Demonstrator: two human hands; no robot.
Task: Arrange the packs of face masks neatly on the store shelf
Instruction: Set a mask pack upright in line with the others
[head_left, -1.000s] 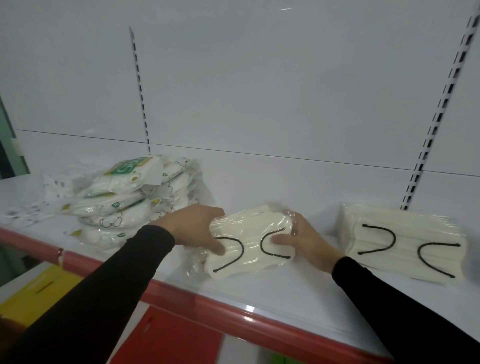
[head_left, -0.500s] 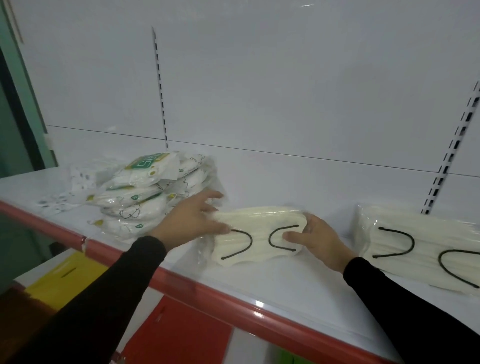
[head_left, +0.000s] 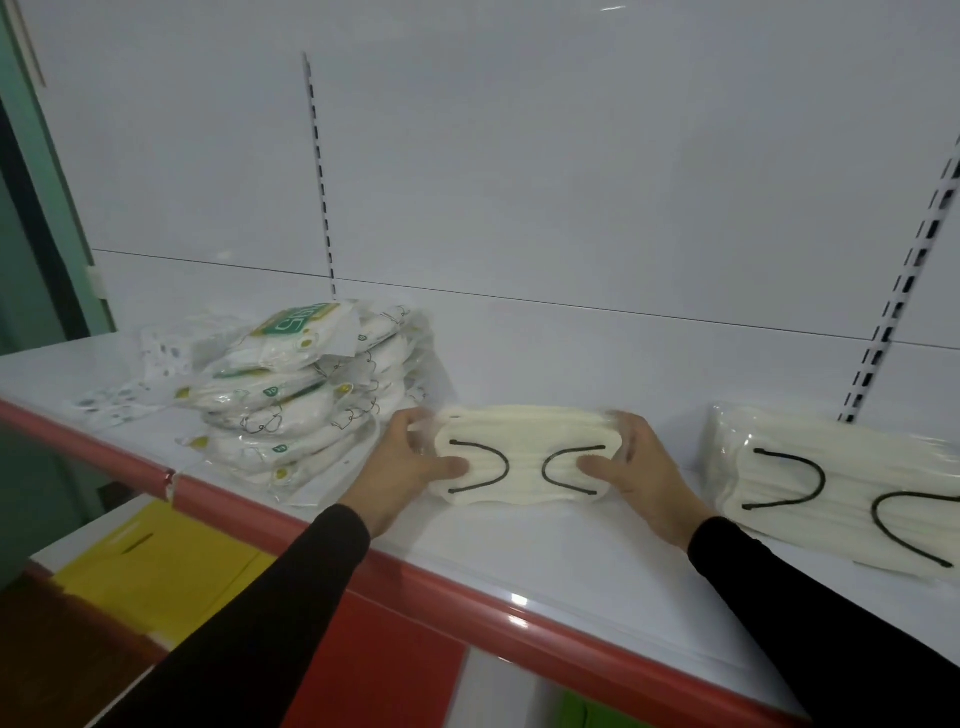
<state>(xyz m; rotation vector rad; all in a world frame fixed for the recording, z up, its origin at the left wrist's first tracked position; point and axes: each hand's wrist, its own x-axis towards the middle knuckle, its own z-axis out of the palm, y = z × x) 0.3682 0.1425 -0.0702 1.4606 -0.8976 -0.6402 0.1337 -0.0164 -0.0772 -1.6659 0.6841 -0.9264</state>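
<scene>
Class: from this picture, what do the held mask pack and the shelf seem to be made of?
Mask pack: cream, pleated, probably non-woven fabric with black ear loops, in clear glossy film, seen crinkling at the left hand and right hand.
Shelf: smooth white surface, likely painted metal; shiny red front trim.

We see the shelf (head_left: 545, 561) as smooth white painted board with a soft sheen; its red edge strip (head_left: 467, 603) looks like glossy plastic, catching a highlight; the middle mask pack (head_left: 524, 457) is matt cream pleated cloth under thin clear film; the heaped packs (head_left: 301, 395) wear crinkled, shiny plastic wrap; both sleeves (head_left: 270, 623) are matt black cloth.
</scene>
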